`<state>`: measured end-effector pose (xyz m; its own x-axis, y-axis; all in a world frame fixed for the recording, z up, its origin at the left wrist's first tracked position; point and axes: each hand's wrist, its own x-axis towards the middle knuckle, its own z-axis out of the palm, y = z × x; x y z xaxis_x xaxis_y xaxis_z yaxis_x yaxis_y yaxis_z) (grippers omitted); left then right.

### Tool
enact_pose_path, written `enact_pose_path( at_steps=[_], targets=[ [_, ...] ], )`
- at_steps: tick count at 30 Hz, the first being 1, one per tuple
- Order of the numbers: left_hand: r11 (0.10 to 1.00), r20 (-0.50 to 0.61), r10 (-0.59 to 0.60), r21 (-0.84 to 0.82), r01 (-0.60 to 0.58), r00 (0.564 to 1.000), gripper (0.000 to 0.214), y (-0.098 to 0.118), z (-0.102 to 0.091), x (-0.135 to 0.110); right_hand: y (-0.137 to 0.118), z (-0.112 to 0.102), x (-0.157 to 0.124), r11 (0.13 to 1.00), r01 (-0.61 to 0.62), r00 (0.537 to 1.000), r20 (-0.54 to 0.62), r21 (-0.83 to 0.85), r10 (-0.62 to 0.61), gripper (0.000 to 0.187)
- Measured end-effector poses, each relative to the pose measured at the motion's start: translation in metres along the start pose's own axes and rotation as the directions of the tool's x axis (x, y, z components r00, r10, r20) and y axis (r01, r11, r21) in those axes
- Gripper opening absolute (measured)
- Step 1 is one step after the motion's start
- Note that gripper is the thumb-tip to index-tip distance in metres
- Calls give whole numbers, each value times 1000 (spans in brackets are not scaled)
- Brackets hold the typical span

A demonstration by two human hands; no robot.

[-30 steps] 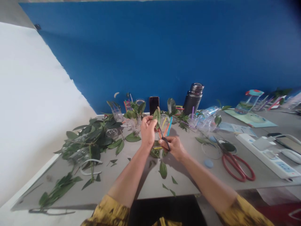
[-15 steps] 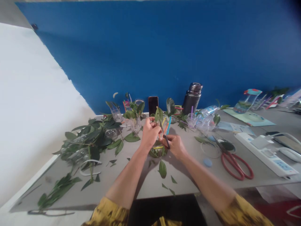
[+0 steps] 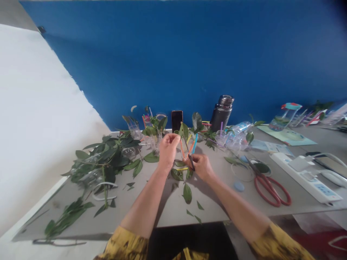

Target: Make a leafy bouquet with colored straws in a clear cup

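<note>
Slightly left of the table's middle, my left hand (image 3: pixel 167 150) is closed in a pinch at the edge of an upright green leaf (image 3: pixel 184 129). My right hand (image 3: pixel 202 167) grips small black-handled scissors (image 3: pixel 191 161), whose thin blades point up toward that leaf; how far apart the blades are is hard to make out. Orange straws (image 3: pixel 182 148) and a blue straw (image 3: pixel 195 142) rise between the hands. Below them lie a leafy sprig (image 3: pixel 177 174) and a single leaf (image 3: pixel 187 194). Cut leaf scraps (image 3: pixel 197 219) are scattered near the front edge.
A heap of leafy branches (image 3: pixel 108 159) covers the left side. A phone (image 3: pixel 177 120) and a dark flask (image 3: pixel 222 112) stand at the back. To the right are red-handled scissors (image 3: pixel 271 189), a power strip (image 3: pixel 322 187) and a plastic bottle (image 3: pixel 241 127).
My left hand has shifted slightly left, and its fingers have drawn into a tighter pinch beside the leaf. The right hand with the scissors stays almost in place.
</note>
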<state>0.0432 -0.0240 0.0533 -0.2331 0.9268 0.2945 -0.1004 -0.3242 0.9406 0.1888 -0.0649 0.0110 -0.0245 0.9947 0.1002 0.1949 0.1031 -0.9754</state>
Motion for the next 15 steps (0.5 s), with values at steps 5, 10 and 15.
enact_pose_path(
  at_steps=[5,10,15],
  targets=[
    [974,13,177,140,-177,984,18,6,2,-7,3,-1,2,999,-12,1000,-29,-49,11,61],
    [971,167,134,175,-164,977,14,9,4,-11,5,-3,4,994,18,999,-37,-112,-22,60],
    [992,191,47,104,-68,980,17,5,2,-5,8,-3,5,981,67,995,-56,-181,-79,61]
  ],
)
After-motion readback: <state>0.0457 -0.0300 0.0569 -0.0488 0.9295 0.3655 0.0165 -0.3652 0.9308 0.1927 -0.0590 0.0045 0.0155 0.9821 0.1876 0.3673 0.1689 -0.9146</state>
